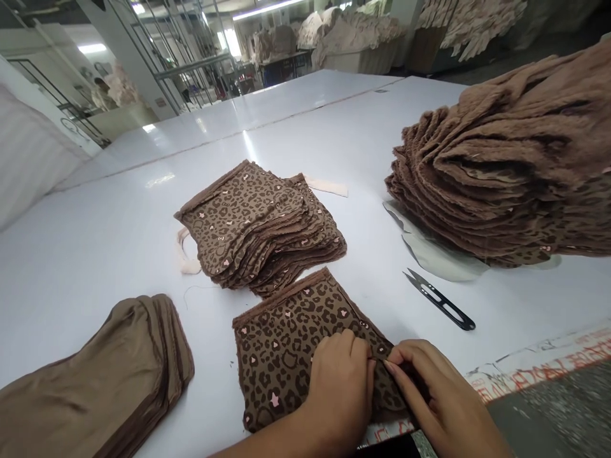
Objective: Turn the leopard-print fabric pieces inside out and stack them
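A leopard-print fabric piece (286, 337) with a brown fuzzy edge lies flat at the table's near side. My left hand (341, 381) rests on it with curled fingers, pinching the cloth near its right edge. Close beside it, my right hand (429, 388) pinches the same edge between thumb and forefinger. Both hands' fingertips nearly meet at the seam. Just beyond sits a stack of matching leopard-print pieces (258, 222). To the right of my hands lie black thread snips (442, 300), with the blades pointing away to the left.
A tall heap of brown fuzzy fabric (515, 152) stands at the right, partly over a pale sheet (429, 251). Plain brown pieces (105, 375) are stacked at the left. Pale strips (327, 186) stick out by the middle stack. Fabric-filled bins (363, 54) stand behind the white table (200, 140).
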Demonstrator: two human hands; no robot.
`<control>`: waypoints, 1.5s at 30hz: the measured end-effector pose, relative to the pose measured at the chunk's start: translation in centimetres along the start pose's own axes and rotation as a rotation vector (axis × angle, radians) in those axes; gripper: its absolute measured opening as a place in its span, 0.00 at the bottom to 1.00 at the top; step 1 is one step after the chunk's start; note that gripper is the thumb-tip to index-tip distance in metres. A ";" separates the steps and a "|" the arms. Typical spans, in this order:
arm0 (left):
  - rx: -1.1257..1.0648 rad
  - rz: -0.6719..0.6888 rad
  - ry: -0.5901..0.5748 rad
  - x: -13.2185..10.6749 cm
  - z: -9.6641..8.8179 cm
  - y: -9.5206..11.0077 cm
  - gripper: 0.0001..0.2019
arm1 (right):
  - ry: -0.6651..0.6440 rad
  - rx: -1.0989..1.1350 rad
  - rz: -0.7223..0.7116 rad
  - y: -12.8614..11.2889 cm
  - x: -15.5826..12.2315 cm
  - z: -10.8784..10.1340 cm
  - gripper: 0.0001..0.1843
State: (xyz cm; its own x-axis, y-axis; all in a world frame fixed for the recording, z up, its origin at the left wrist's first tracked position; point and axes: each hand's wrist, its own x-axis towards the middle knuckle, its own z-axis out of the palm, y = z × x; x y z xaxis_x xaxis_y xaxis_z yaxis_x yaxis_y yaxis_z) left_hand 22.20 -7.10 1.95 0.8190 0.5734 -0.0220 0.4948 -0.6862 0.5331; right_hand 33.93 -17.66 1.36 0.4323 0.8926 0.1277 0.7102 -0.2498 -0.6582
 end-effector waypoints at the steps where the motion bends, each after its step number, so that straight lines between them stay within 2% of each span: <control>1: -0.025 0.013 0.012 0.0 0.1 -0.1 0.04 | -0.007 0.003 0.015 0.0 0.1 0.1 0.05; 8: -0.265 0.093 0.083 -0.8 0.0 -0.7 0.05 | -0.143 0.045 0.119 -0.4 0.9 0.3 0.10; 17: -0.192 0.258 0.200 -1.2 -0.1 -1.0 0.09 | -0.229 0.183 0.159 -0.9 0.9 -0.5 0.09; 20: -0.148 0.299 0.221 -1.3 0.0 -1.1 0.09 | -0.217 0.208 0.180 -1.0 0.9 -0.4 0.12; 24: -0.166 0.254 0.198 -1.6 0.1 -1.0 0.08 | -0.189 0.216 0.180 -1.6 0.9 -0.5 0.11; 28: -0.200 0.239 0.225 -1.7 0.3 -0.8 0.07 | -0.072 0.047 0.049 -1.9 0.5 -0.3 0.06; 30: -0.174 0.271 0.272 -1.7 0.4 -0.8 0.08 | -0.065 0.030 0.031 -1.8 0.3 -0.2 0.06; 34: -0.148 0.321 0.331 -1.9 0.4 -0.8 0.08 | -0.109 0.172 0.147 -1.2 0.2 -0.2 0.08; 37: -0.185 0.356 0.334 -2.2 0.2 -0.9 0.08 | -0.262 0.317 0.165 -1.3 0.6 -0.7 0.10; 39: -0.278 0.301 0.272 -2.3 -0.1 -0.9 0.07 | -0.303 0.380 0.147 -1.7 0.8 -1.0 0.11; 43: -0.585 -0.091 0.025 -1.7 -1.7 -0.6 0.09 | -0.090 0.216 -0.037 -2.4 0.7 -1.2 0.05; 45: -0.752 -0.201 -0.095 -1.1 -2.5 -0.5 0.12 | -0.012 0.124 -0.134 -2.6 0.5 -1.0 0.08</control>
State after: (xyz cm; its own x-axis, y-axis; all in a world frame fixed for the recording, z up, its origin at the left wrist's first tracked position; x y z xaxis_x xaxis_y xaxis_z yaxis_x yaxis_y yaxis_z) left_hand 20.33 -6.32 3.80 0.7728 0.5903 -0.2332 0.3342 -0.0661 0.9402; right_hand 32.80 -16.97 3.88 0.3309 0.9195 0.2121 0.6866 -0.0804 -0.7225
